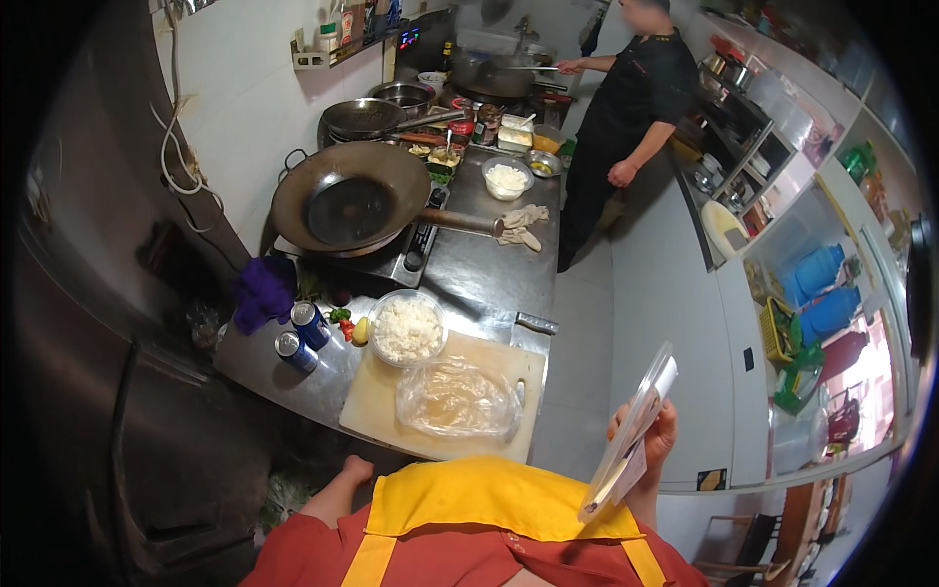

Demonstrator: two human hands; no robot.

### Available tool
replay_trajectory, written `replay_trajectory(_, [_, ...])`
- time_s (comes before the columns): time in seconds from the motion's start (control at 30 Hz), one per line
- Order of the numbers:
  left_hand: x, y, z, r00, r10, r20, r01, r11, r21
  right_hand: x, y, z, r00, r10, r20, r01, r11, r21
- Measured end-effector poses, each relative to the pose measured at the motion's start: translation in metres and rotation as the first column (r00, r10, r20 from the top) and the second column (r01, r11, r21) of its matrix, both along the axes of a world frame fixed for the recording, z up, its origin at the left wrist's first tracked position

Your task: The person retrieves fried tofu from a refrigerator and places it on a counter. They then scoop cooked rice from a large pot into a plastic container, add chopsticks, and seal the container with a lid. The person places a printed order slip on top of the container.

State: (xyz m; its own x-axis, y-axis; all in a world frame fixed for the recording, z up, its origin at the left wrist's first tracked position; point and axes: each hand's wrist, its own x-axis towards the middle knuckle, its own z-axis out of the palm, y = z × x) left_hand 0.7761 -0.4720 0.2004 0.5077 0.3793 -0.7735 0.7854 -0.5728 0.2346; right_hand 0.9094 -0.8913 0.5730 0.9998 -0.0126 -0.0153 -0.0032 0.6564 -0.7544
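My right hand [662,431] grips a flat clear plastic piece [625,446], seen nearly edge-on, with white paper-like sheets against it. Below the counter's front edge is my left hand [358,469], its fingers mostly hidden. In front of me a white cutting board [374,412] carries a crumpled clear plastic bag [461,400]. A clear bowl of cooked white rice [408,329] overlaps the board's far left corner. Beside it lie a yellow piece of food [360,331], red pieces [347,330] and a green one [340,315]. A cleaver [538,323] rests at the counter's right edge.
A large wok [351,205] sits on a burner, its handle reaching right to a cloth [522,226]. Two blue cans [296,352] and a purple cloth [265,293] stand left. Farther off, a person [631,95] holds a pan handle. A white cabinet [675,315] lines the right.
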Motion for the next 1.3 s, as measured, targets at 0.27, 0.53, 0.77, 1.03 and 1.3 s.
replay_trajectory(0.27, [-0.017,0.025,-0.107,0.764,-0.641,-0.072,0.645,0.758,0.102,-0.007,0.027,0.037,0.997,-0.074,-0.002,0.073,0.996,-0.043])
replay_trajectory(0.53, [-0.010,0.021,-0.134,0.847,-0.529,-0.057,0.532,0.841,0.101,-0.012,0.027,0.040,0.997,-0.077,-0.024,0.077,0.997,-0.001])
replay_trajectory(0.77, [-0.006,0.018,-0.126,0.912,-0.386,-0.141,0.395,0.918,0.042,-0.012,0.027,0.031,0.998,-0.044,-0.040,0.046,0.998,0.052])
replay_trajectory(1.03, [-0.007,0.020,-0.132,0.947,-0.316,-0.052,0.318,0.947,0.037,-0.010,0.027,0.031,0.999,-0.020,-0.050,0.024,0.996,0.084])
replay_trajectory(1.3, [-0.013,0.016,-0.103,1.000,-0.003,0.005,0.003,1.000,-0.009,-0.007,0.026,0.025,0.999,-0.014,-0.033,0.017,0.994,0.106])
